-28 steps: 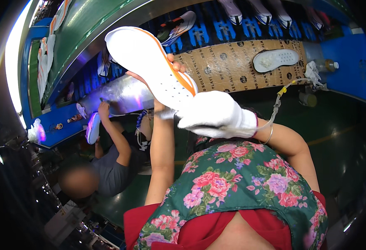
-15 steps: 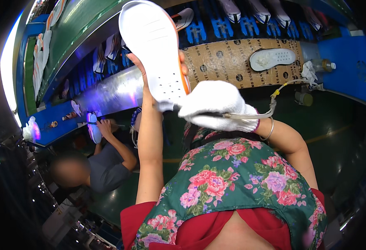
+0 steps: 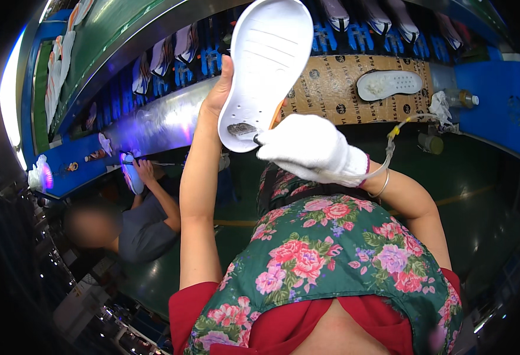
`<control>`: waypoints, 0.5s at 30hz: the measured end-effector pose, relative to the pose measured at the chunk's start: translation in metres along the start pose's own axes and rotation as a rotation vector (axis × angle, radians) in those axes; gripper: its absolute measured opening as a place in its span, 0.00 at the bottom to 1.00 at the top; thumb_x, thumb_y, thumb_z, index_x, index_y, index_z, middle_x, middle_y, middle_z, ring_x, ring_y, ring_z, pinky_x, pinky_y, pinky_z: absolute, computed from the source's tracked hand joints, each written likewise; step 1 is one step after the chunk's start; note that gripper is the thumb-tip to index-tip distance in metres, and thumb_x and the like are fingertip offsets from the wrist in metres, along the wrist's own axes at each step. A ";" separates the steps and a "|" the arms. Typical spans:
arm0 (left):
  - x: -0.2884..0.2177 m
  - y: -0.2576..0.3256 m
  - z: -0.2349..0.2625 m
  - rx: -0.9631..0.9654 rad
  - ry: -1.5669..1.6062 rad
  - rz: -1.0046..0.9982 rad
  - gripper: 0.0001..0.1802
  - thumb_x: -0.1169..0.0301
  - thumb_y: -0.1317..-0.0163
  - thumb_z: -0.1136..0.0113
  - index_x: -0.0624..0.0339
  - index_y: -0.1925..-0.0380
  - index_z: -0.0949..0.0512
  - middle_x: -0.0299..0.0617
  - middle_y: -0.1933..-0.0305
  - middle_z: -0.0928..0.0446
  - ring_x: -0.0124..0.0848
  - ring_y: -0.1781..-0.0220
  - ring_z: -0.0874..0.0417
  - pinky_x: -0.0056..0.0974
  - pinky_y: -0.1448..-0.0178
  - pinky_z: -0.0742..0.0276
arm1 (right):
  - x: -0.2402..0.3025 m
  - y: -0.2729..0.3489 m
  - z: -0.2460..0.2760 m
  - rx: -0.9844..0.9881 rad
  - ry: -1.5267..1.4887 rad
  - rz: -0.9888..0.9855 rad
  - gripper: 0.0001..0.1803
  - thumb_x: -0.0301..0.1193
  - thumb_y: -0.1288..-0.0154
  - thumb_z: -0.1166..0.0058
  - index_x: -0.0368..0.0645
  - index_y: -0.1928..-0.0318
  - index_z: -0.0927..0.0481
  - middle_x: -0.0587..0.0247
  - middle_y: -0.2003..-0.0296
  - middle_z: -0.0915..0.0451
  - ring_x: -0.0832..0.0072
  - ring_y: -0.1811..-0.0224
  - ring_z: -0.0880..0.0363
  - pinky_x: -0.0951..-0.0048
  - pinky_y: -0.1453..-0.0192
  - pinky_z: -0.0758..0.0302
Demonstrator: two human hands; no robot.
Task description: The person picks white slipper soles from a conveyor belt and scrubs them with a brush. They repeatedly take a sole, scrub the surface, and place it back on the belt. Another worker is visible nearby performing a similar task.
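Observation:
My left hand (image 3: 217, 92) grips a white shoe sole (image 3: 270, 47) with an orange side edge. Its thumb lies along the near left edge, and fingertips show at the opposite side. The sole's hollow inner face is turned toward me, heel end nearest. In a white knitted glove, my right hand (image 3: 304, 147) is closed on a brush (image 3: 242, 128), whose dark, flat bristles touch the inside of the heel. The glove hides most of the handle. A clear tube (image 3: 385, 155) runs back from the glove, over the wrist, toward the bench at right.
Another sole (image 3: 389, 84) lies on a cardboard sheet (image 3: 331, 100) across the bench. Behind it stand shoe uppers (image 3: 380, 18) in a row on blue holders. A bottle (image 3: 462, 96) stands at the right. A co-worker at left holds a shoe (image 3: 131, 173).
The sole has moved right and tilted over to the right with my left hand. The brush, earlier mostly hidden at the heel's end, now shows its bristles inside the heel.

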State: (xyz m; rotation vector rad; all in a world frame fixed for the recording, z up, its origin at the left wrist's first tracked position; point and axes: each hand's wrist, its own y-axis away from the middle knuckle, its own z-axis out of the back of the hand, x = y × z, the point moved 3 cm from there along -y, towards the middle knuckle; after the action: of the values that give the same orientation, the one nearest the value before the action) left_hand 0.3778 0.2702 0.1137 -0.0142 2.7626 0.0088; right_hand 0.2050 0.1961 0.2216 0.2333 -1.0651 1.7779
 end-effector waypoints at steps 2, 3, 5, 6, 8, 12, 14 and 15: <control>-0.003 0.003 0.009 -0.261 -0.143 -0.014 0.52 0.29 0.40 0.49 0.62 0.30 0.33 0.61 0.38 0.23 0.51 0.45 0.14 0.53 0.50 0.11 | 0.007 0.005 -0.005 0.147 0.009 -0.026 0.17 0.26 0.45 0.31 0.50 0.54 0.14 0.63 0.54 0.14 0.63 0.60 0.14 0.65 0.59 0.18; -0.003 0.002 0.007 -0.309 -0.205 0.002 0.49 0.32 0.36 0.49 0.64 0.31 0.32 0.58 0.37 0.23 0.45 0.41 0.16 0.45 0.43 0.14 | 0.005 0.003 -0.005 0.136 -0.088 -0.026 0.16 0.26 0.45 0.31 0.50 0.54 0.14 0.63 0.55 0.14 0.63 0.61 0.14 0.65 0.58 0.18; -0.003 -0.003 0.001 -0.381 -0.429 0.058 0.48 0.32 0.35 0.50 0.64 0.31 0.31 0.57 0.37 0.23 0.44 0.39 0.17 0.42 0.41 0.16 | -0.001 -0.002 -0.001 0.100 -0.272 -0.065 0.14 0.26 0.45 0.31 0.50 0.56 0.14 0.63 0.58 0.13 0.62 0.61 0.14 0.64 0.57 0.18; -0.003 -0.003 0.000 -0.416 -0.542 0.088 0.48 0.33 0.35 0.50 0.64 0.32 0.30 0.57 0.37 0.23 0.43 0.38 0.18 0.41 0.39 0.17 | -0.004 -0.003 0.003 0.074 -0.358 -0.103 0.13 0.26 0.45 0.31 0.50 0.57 0.13 0.63 0.60 0.13 0.61 0.61 0.14 0.63 0.56 0.18; -0.006 -0.007 0.010 -0.386 -0.572 0.158 0.44 0.36 0.33 0.48 0.64 0.33 0.28 0.56 0.37 0.23 0.41 0.39 0.18 0.41 0.40 0.17 | -0.009 -0.002 0.004 0.106 -0.135 -0.129 0.14 0.25 0.45 0.31 0.49 0.57 0.13 0.62 0.62 0.14 0.59 0.60 0.14 0.63 0.55 0.18; -0.003 -0.011 0.009 -0.397 -0.698 0.308 0.42 0.37 0.31 0.48 0.63 0.32 0.28 0.54 0.38 0.22 0.39 0.40 0.18 0.42 0.38 0.20 | -0.003 -0.003 0.007 0.162 -0.296 -0.213 0.12 0.24 0.45 0.32 0.47 0.59 0.12 0.61 0.63 0.13 0.60 0.60 0.14 0.64 0.55 0.18; -0.001 -0.011 0.027 -0.408 -0.671 0.251 0.43 0.37 0.30 0.52 0.61 0.30 0.31 0.51 0.35 0.23 0.38 0.38 0.20 0.41 0.37 0.21 | -0.007 0.000 0.014 0.168 -0.402 -0.427 0.09 0.23 0.45 0.31 0.43 0.61 0.11 0.60 0.63 0.12 0.64 0.60 0.13 0.67 0.54 0.18; -0.002 -0.013 0.020 -0.413 -0.600 0.155 0.42 0.36 0.29 0.54 0.60 0.29 0.32 0.49 0.33 0.25 0.37 0.37 0.21 0.40 0.36 0.22 | -0.011 0.003 0.020 0.099 -0.472 -0.548 0.09 0.23 0.44 0.31 0.41 0.61 0.11 0.59 0.62 0.12 0.67 0.59 0.13 0.69 0.52 0.18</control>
State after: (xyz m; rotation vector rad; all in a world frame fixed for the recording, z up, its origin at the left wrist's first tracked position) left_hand 0.3867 0.2578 0.0960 0.0806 2.1129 0.5330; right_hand 0.2017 0.1736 0.2259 0.9486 -1.1000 1.3000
